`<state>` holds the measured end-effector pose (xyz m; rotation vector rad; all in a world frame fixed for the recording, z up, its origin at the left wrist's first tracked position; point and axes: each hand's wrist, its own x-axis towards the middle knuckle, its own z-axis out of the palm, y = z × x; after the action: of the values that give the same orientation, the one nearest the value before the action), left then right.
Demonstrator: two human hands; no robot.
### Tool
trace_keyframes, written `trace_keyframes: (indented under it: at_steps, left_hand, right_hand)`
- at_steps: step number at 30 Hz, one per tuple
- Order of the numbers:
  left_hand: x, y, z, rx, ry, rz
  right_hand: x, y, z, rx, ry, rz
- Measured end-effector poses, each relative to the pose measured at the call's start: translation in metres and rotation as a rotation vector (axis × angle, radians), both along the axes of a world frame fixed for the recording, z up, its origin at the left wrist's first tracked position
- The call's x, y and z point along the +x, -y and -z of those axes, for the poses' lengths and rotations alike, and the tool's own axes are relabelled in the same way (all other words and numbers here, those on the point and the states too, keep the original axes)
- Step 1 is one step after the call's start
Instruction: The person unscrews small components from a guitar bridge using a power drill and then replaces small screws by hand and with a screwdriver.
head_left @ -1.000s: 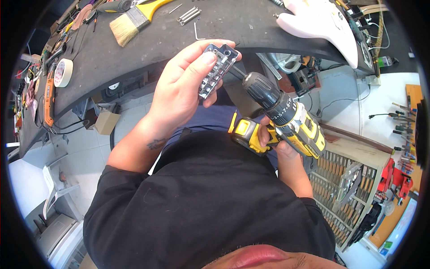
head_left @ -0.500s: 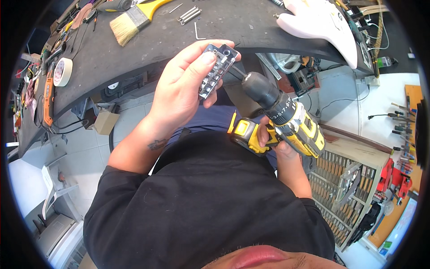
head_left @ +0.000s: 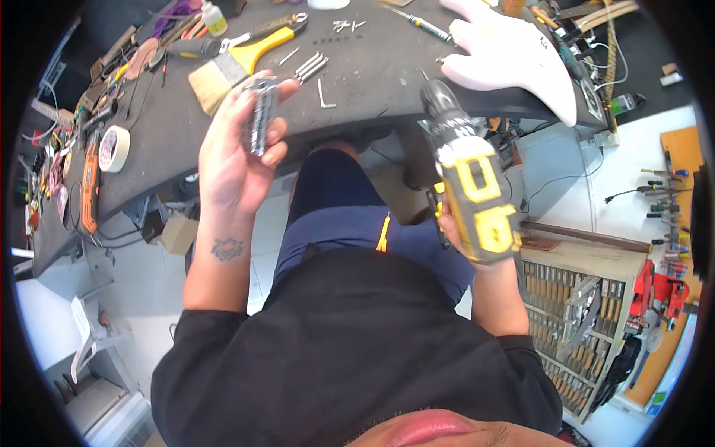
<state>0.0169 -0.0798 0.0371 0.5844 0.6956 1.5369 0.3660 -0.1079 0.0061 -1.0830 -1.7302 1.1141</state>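
Note:
My left hand (head_left: 237, 167) is closed around a shiny chrome guitar bridge (head_left: 261, 115), held upright near the bench's front edge. Its saddles are blurred by motion. In my right hand (head_left: 449, 227) is a yellow and black cordless drill (head_left: 473, 182), gripped by its handle, most of the fingers hidden behind it. The drill's chuck points away from me, with a thin bit (head_left: 424, 74) at its tip, apart from the bridge. Beyond my left hand lie several metal springs (head_left: 310, 67) and a small hex key (head_left: 322, 93).
On the dark workbench (head_left: 372, 82) are a wide paintbrush (head_left: 212, 82), small screws (head_left: 347, 27), a screwdriver (head_left: 421, 26) and a white guitar body (head_left: 514, 63) overhanging the right front edge. Masking tape (head_left: 113, 149) and an orange tool (head_left: 90, 186) lie left. A file rack (head_left: 570, 320) stands right.
My left hand has carried the bridge left, away from the drill. The drill has swung to point forward, its bit now apart from the bridge. More of the bench shows.

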Motion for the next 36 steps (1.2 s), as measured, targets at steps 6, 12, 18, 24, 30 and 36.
trace_keyframes:
  at_steps: [6, 12, 18, 24, 30, 36]
  left_hand:
    - [-0.032, 0.005, 0.007, 0.127, -0.197, -0.194]
    - [-0.069, -0.003, 0.001, 0.129, 0.070, -0.180]
    - [-0.110, 0.016, -0.007, 0.135, -0.162, -0.474]
    - [-0.171, 0.088, -0.062, 0.417, -0.135, -0.815]
    - [-0.151, 0.120, -0.074, 0.429, -0.176, -0.740]
    - [-0.118, 0.116, -0.055, 0.252, -0.100, -0.518]
  right_hand:
    - [-0.034, -0.025, -0.036, 0.126, 0.164, -0.025]
    - [-0.038, -0.010, -0.029, -0.105, 0.165, 0.039]
    - [-0.083, -0.024, -0.058, 0.123, 0.270, -0.078]
    - [-0.200, -0.061, -0.120, 0.603, 0.591, -0.455]
    - [-0.386, -0.084, -0.086, 0.741, 0.665, -0.605]
    - [-0.472, -0.095, -0.063, 0.755, 0.647, -0.565]
